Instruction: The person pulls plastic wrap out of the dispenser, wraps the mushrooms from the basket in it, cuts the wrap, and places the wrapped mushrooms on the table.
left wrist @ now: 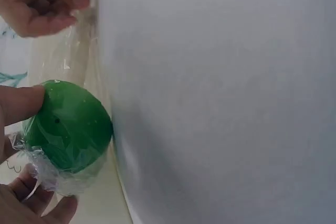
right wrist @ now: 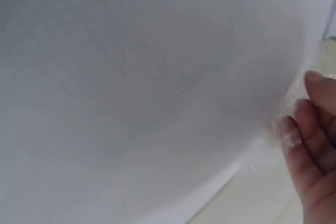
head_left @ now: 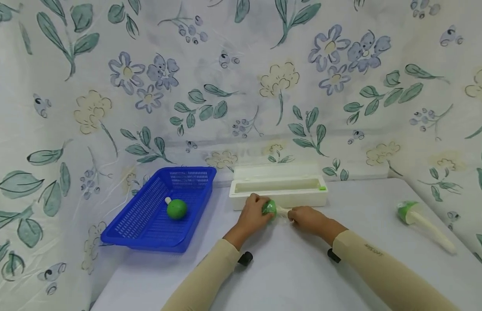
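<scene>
Both hands are at a cream-handled thing with a round green head [head_left: 269,208], wrapped in clear plastic film [left wrist: 50,177]. My left hand [head_left: 253,214] grips the green head, with the thumb on one side and fingertips on the crinkled film in the left wrist view. At the handle end my right hand [head_left: 309,220] has its fingers curled, pinching clear film [right wrist: 290,139]. Right behind the hands is a long white box [head_left: 280,199] with its lid raised and a small green piece at its right end. How far the film goes round the handle is hard to tell.
A blue plastic basket [head_left: 144,233] on the left holds a green ball-shaped thing [head_left: 176,209] with a short white stub. At the right lies another green-headed thing with a long cream handle [head_left: 431,229], its head shiny with film. A patterned curtain backs the white table [head_left: 287,276].
</scene>
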A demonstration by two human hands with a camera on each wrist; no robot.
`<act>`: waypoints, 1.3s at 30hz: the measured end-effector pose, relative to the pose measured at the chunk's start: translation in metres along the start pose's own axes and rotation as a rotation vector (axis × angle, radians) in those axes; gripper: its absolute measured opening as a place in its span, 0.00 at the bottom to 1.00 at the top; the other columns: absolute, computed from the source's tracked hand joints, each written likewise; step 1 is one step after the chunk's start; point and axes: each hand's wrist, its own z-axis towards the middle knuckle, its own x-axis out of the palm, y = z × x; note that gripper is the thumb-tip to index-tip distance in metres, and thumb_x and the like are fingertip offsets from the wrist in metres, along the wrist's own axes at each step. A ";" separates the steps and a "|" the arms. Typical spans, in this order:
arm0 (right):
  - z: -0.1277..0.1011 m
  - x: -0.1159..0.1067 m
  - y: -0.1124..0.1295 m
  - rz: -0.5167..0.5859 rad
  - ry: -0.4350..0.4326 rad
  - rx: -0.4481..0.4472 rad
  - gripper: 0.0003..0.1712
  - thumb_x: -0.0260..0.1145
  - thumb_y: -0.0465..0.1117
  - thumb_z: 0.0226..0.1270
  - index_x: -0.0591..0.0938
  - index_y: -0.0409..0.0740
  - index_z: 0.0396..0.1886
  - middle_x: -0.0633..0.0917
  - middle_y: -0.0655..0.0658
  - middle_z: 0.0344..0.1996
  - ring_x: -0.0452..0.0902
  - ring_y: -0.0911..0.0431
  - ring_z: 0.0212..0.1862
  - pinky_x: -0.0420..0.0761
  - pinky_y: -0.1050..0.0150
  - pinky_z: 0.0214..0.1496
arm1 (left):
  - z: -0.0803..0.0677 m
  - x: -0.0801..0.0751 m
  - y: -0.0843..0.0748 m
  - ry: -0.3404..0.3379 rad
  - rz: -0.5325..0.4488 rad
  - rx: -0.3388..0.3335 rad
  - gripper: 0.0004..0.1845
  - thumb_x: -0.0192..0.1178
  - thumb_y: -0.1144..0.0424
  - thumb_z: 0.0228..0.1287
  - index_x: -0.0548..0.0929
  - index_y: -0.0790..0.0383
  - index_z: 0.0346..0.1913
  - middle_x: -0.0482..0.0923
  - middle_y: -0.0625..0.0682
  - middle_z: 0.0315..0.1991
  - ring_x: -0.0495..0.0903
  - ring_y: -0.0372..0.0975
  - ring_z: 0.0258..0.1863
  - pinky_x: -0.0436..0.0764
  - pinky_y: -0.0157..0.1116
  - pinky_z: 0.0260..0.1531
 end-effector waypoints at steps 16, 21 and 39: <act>-0.009 -0.015 -0.029 0.771 -0.203 0.361 0.17 0.70 0.39 0.64 0.83 0.37 0.51 0.84 0.43 0.48 0.79 0.47 0.51 0.80 0.55 0.50 | -0.008 -0.021 0.008 0.065 -0.081 0.061 0.32 0.69 0.52 0.60 0.73 0.55 0.65 0.71 0.51 0.63 0.72 0.42 0.59 0.73 0.43 0.56; -0.003 -0.020 -0.017 0.523 -0.040 0.221 0.32 0.74 0.49 0.59 0.77 0.45 0.62 0.82 0.46 0.50 0.77 0.52 0.48 0.78 0.54 0.49 | -0.008 -0.038 0.002 0.032 -0.162 0.104 0.31 0.64 0.50 0.65 0.72 0.61 0.67 0.71 0.56 0.63 0.72 0.47 0.60 0.72 0.46 0.57; 0.022 -0.012 0.028 0.251 -0.431 0.342 0.32 0.49 0.47 0.77 0.66 0.49 0.06 0.65 0.55 0.06 0.59 0.60 0.13 0.61 0.66 0.17 | -0.011 -0.027 -0.014 -0.247 -0.311 0.023 0.22 0.39 0.57 0.77 0.81 0.57 0.59 0.82 0.52 0.47 0.80 0.43 0.41 0.79 0.44 0.41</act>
